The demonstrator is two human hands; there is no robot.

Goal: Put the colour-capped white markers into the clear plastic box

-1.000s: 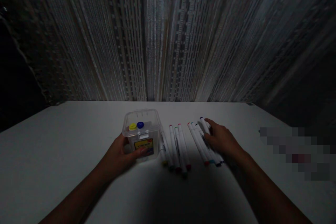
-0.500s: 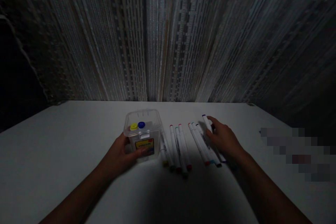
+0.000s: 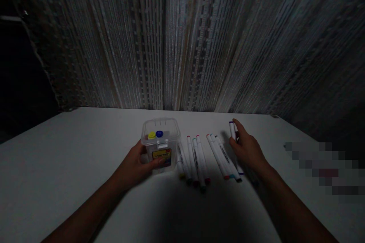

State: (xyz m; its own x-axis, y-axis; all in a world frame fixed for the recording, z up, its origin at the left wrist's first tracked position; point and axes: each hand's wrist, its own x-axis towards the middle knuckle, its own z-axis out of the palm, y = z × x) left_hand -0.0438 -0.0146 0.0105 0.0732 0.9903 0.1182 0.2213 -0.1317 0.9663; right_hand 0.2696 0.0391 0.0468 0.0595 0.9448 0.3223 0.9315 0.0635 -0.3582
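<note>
My left hand (image 3: 134,168) grips a clear plastic box (image 3: 173,152) from its left side, thumb across the front label. Inside the box stand a yellow-capped marker (image 3: 151,135) and a blue-capped marker (image 3: 159,134). My right hand (image 3: 248,151) pinches a white marker (image 3: 232,130) with a purple or dark blue end, its upper part raised; the fingers hide much of it. Just left of that hand lie several white markers (image 3: 220,157) with orange, teal and black ends. Another group of white markers (image 3: 199,159) rests between them and the box.
All of this sits on a white table (image 3: 99,140). A striped textured curtain (image 3: 182,45) hangs behind its far edge. A pixelated patch (image 3: 319,167) covers something on the right of the table. Light is dim, with a dark shadow in front of the markers.
My right hand has shifted slightly right and away from the marker group, with the raised marker end now more upright. The whole view has shifted a little; my left hand still grips the box.
</note>
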